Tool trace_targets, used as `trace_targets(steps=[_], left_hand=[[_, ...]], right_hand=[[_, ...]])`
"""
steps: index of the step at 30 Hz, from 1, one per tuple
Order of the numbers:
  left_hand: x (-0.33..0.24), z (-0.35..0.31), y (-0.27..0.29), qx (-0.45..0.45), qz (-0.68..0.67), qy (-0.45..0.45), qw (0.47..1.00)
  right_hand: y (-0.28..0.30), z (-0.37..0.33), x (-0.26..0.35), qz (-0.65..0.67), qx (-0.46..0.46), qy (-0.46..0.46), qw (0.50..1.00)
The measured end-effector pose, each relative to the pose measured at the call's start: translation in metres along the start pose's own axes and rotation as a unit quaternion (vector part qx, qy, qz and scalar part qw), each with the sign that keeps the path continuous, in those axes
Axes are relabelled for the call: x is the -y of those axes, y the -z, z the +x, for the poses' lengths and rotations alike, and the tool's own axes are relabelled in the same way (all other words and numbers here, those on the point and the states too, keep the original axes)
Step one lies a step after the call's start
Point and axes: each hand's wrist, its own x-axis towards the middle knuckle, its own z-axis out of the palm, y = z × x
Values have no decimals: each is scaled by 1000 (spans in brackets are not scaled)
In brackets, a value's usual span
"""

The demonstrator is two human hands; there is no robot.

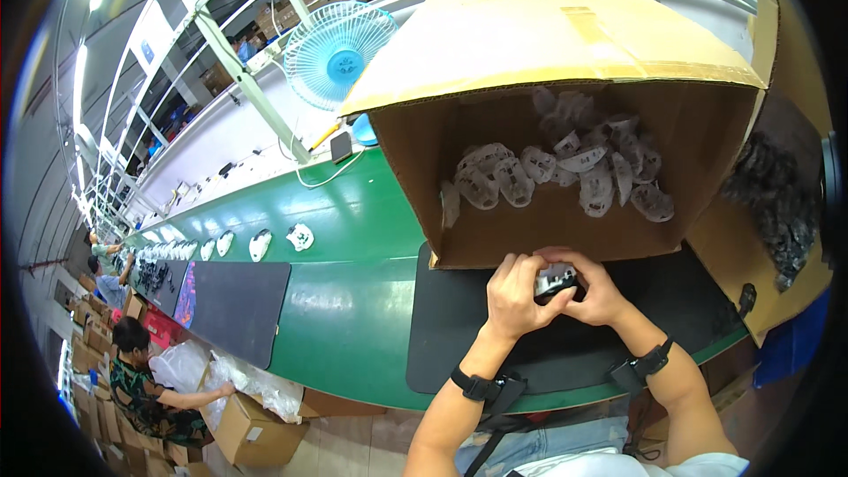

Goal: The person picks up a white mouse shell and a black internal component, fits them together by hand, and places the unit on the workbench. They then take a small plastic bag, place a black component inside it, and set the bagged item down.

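My left hand (pixel 512 297) and my right hand (pixel 602 290) close from both sides around a small black and white housing (pixel 555 279). Fingers cover much of it, so its exact kind is hard to tell. Both hands are over the black mat (pixel 459 336), just in front of a large cardboard box (pixel 548 31) that lies on its side. The box's mouth faces me. Inside it, several pale, rounded parts (pixel 515 181) in clear plastic lie in a loose heap.
On the green bench (pixel 353 300), white and black parts (pixel 260 245) form a row. A second mat (pixel 234 309) lies leftward. Behind stands a blue fan (pixel 340 57). Bagged dark parts (pixel 768 203) sit in a carton at right. A co-worker (pixel 132 371) handles plastic bags at lower left.
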Motion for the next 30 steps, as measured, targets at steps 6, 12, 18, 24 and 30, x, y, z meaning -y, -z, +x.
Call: trace_targets(steps=[6, 12, 18, 24, 30], left_hand=[[1, -16, -3, -16, 38, 83, 996], [-4, -20, -9, -28, 27, 68, 997], [12, -30, -27, 13, 22, 183, 983], [28, -25, -27, 35, -33, 259, 965], [25, -25, -2, 165, -117, 192, 960]], right_hand=[[-10, -20, -17, 163, -102, -253, 948], [-8, -27, -22, 179, -108, -261, 942], [-8, -21, -37, 179, -108, -312, 927], [-11, -13, -27, 196, -120, -315, 921], [19, -26, -86, 245, -177, -319, 898]])
